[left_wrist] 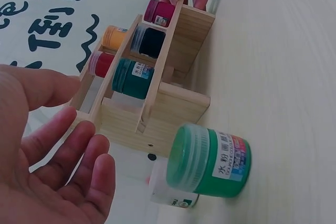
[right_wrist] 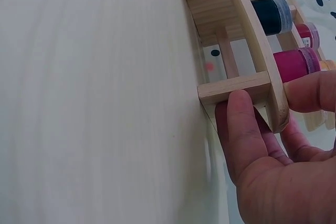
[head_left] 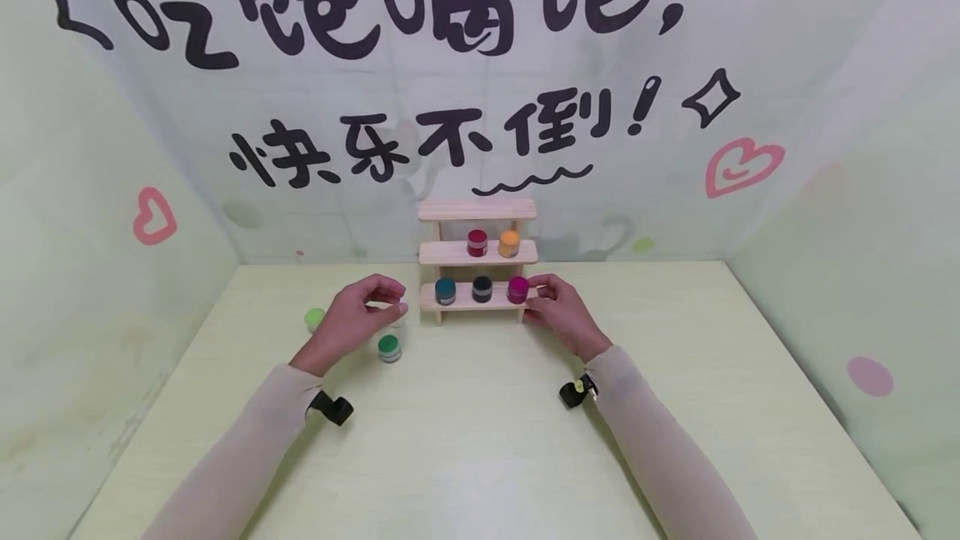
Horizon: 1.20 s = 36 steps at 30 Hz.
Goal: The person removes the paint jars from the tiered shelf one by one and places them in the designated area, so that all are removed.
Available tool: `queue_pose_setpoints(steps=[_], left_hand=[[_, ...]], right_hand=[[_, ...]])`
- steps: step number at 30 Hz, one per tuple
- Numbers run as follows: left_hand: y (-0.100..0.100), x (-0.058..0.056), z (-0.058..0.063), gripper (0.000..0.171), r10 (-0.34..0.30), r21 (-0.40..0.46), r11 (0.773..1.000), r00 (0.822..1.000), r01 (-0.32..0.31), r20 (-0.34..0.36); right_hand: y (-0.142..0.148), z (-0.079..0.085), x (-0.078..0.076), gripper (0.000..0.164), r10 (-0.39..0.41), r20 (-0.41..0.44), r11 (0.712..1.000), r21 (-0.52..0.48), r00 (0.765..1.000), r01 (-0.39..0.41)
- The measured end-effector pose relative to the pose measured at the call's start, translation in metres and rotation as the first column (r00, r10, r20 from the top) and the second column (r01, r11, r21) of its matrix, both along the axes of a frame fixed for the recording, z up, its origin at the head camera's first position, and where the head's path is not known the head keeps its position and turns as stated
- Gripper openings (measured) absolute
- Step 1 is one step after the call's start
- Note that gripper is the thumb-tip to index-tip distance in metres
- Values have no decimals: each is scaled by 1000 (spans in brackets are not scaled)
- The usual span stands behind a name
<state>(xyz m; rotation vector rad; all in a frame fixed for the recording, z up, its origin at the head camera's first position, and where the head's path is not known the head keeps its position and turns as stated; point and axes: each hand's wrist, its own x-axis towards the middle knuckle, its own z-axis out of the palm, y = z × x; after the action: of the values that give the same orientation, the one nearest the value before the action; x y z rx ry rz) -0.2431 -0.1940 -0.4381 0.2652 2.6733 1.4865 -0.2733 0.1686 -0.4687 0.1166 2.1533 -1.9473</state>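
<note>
A small three-tier wooden stand (head_left: 477,209) stands against the back wall. Its bottom step carries a teal paint jar (head_left: 446,292), a black paint jar (head_left: 482,289) and a magenta paint jar (head_left: 517,290). On the middle step are a red paint jar (head_left: 477,244) and an orange paint jar (head_left: 509,244). My right hand (head_left: 561,315) grips the right end of the bottom step, thumb by the magenta jar, fingers against the leg below. My left hand (head_left: 356,319), fingers loosely bent, holds nothing left of the stand. Near it stand a green paint jar (left_wrist: 210,161) and a white paint jar (left_wrist: 170,184).
A light-green jar (head_left: 314,320) sits on the table behind the left hand, partly covered by it. The pale table (head_left: 480,440) meets a cloth backdrop (head_left: 360,223) with black lettering at the back. Similar cloth walls rise at both sides.
</note>
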Motion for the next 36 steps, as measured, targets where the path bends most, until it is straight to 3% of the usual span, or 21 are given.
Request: queue_pose_setpoints(steps=[10,17,26,36], left_hand=[[17,-14,15,32,40,33,999,998,-38,-50],[31,-26,21,33,31,97,995,994,-20,-104],[48,-43,29,26,68,121,991,989,-52,-131],[64,-59,30,33,70,151,988,980,-43,-184]], right_hand=[[-1,-2,0,37,4,-17,1000,-17,1000,-4],[-1,-1,1,36,8,-16,1000,4,1000,-8],[-1,-1,1,37,15,-7,1000,16,1000,-15],[-2,1,1,37,9,1,1000,10,1000,-9]])
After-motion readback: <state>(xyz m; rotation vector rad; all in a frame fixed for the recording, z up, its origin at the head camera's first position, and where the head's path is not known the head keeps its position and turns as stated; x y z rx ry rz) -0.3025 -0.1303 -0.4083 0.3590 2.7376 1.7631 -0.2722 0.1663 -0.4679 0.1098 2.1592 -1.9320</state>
